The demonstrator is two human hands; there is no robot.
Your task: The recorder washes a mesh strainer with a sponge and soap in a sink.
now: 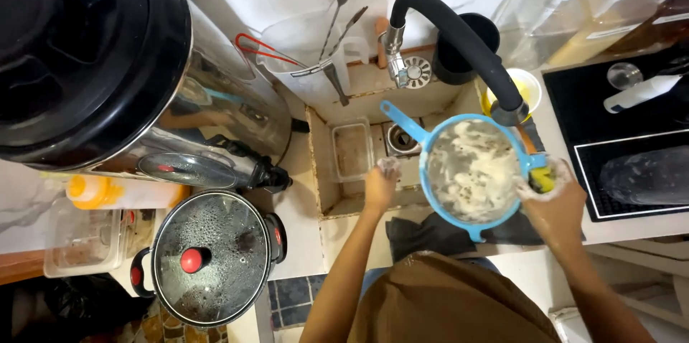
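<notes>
Strainer (470,171) handle points up-left over sink (326,171), right hand (556,203) gripping rim.

round blue plastic strainer (430,192): smooth, glossy
tall steel urn (215,85), left of strainer: polished metal
curved black faucet hose (459,38): matt

Both forearms bare, no sleeves in view. Left hand (378,184) and right hand (556,203) each wear a thin clear disposable glove, crinkled, ending near the wrist. Between and below the hands, a brown garment (448,300) covers the torso.
</notes>
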